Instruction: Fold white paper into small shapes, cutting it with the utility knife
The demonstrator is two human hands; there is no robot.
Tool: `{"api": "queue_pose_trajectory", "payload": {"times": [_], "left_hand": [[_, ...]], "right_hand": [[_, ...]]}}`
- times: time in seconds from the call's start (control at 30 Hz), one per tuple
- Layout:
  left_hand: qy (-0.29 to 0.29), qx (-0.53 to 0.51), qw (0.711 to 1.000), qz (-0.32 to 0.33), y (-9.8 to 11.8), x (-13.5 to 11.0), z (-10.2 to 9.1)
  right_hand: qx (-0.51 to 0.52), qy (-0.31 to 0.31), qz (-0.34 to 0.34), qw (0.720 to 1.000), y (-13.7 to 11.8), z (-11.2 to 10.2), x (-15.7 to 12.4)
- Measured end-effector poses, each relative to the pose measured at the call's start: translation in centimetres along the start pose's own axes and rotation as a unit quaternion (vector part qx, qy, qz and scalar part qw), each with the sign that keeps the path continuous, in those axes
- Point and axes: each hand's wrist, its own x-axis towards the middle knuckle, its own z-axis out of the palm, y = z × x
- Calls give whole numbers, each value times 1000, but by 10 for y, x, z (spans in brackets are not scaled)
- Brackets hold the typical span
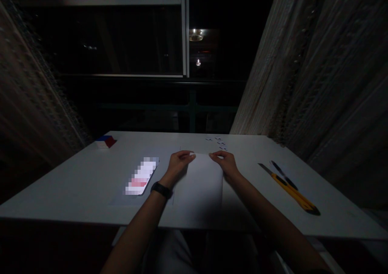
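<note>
A sheet of white paper (203,185) is held up by its far edge between my two hands, its near part in shadow. My left hand (180,163), with a dark band on the wrist, pinches the paper's far left corner between thumb and fingers. At the far right corner my right hand (226,163) pinches the same sheet. Left of my left hand, a lit phone (142,177) with a blurred screen lies on another pale sheet (118,199). Beyond my right hand are several small dark marks or pieces (221,143), too small to make out.
On the right of the white table (75,189) lie a yellow utility knife (295,195), its blade out, and a dark pen (283,175). A puzzle cube (105,142) stands at the far left. Curtains (266,64) flank a dark window behind.
</note>
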Motion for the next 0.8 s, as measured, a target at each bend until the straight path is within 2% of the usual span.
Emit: {"api": "queue_pose_trajectory", "payload": {"times": [0.2, 0.33, 0.47, 0.53, 0.6, 0.8], "left_hand": [[-3, 74, 997, 28, -3, 3, -3], [10, 92, 995, 38, -5, 4, -3], [49, 85, 994, 47, -4, 4, -2], [49, 71, 995, 42, -1, 3, -2], [28, 44, 998, 24, 1, 1, -2], [-93, -49, 994, -31, 9, -6, -4]], "right_hand": [[-8, -18, 13, 1000, -4, -1, 0], [48, -21, 13, 999, -8, -2, 0], [136, -45, 116, 983, -15, 0, -4], [154, -58, 145, 976, -17, 1, -6], [150, -69, 143, 976, -17, -1, -6], [104, -101, 104, 984, -12, -10, 3]]}}
